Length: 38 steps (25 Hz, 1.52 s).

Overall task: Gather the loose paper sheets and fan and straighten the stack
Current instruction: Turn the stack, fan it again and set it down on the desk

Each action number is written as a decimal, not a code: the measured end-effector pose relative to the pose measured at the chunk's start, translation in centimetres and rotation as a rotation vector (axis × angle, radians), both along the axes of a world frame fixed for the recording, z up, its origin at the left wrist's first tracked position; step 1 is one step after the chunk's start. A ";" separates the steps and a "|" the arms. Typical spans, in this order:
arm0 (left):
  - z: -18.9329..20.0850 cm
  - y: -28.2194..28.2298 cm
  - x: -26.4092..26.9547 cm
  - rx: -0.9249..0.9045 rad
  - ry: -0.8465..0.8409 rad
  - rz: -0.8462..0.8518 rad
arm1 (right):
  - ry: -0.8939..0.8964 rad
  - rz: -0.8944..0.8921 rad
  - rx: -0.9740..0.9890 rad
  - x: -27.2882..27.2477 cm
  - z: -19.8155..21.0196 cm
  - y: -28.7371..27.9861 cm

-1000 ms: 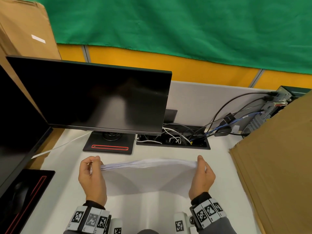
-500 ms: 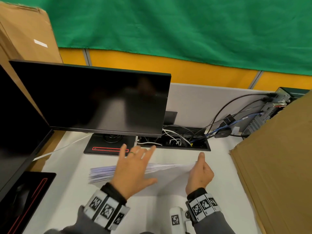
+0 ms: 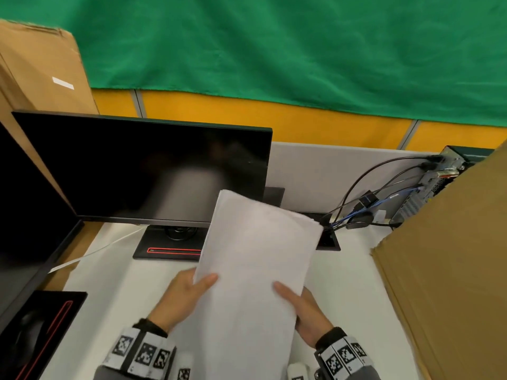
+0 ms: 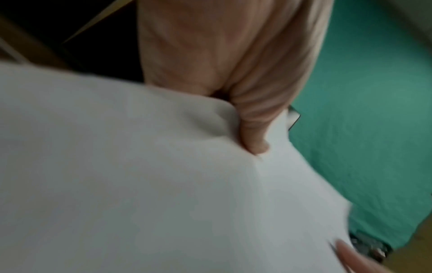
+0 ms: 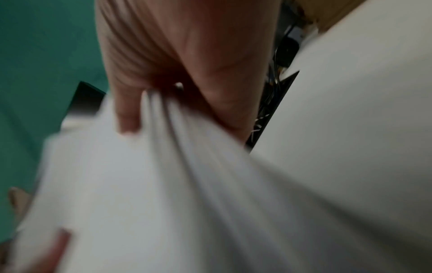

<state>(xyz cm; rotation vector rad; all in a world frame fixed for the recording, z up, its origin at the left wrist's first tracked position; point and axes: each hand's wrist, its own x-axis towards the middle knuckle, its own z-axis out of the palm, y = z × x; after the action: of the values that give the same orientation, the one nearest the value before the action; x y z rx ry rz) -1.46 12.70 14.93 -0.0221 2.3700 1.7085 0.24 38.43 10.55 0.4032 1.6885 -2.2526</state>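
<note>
A white paper stack (image 3: pixel 255 270) stands lengthwise and tilted away from me, above the white desk (image 3: pixel 90 319). My left hand (image 3: pixel 186 294) grips its left edge, thumb on the near face and fingers hidden behind. My right hand (image 3: pixel 304 308) grips the right edge the same way. In the left wrist view the thumb (image 4: pixel 254 133) presses into the paper stack (image 4: pixel 140 184). The right wrist view is blurred; it shows the thumb (image 5: pixel 127 114) on top of the paper stack (image 5: pixel 163 203), with separate sheet edges under it.
A dark monitor (image 3: pixel 142 171) stands behind the stack, a second screen (image 3: pixel 24 215) at the left. Cardboard (image 3: pixel 450 270) leans at the right. Cables (image 3: pixel 356 212) and a cable tray lie at the back. A black mat (image 3: pixel 41 330) lies at lower left.
The stack was held flat and crosswise between both hands. My left hand let go, reached over it, and now both hands hold it turned lengthwise and raised.
</note>
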 end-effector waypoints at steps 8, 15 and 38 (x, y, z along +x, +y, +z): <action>5.4 1.9 1.1 0.339 0.288 0.308 | 0.501 -0.046 0.253 0.3 11.7 -1.4; 1.2 1.6 2.0 0.445 0.153 0.278 | 0.379 -0.095 0.284 1.7 7.1 -1.0; 3.2 2.5 1.2 0.425 0.342 0.320 | 0.533 -0.250 0.256 1.1 9.0 -1.1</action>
<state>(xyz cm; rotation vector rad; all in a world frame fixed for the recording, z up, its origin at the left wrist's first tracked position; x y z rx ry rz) -0.28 15.15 18.12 -0.0446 2.2573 2.5217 1.35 37.36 19.56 0.0642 2.3198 -2.4800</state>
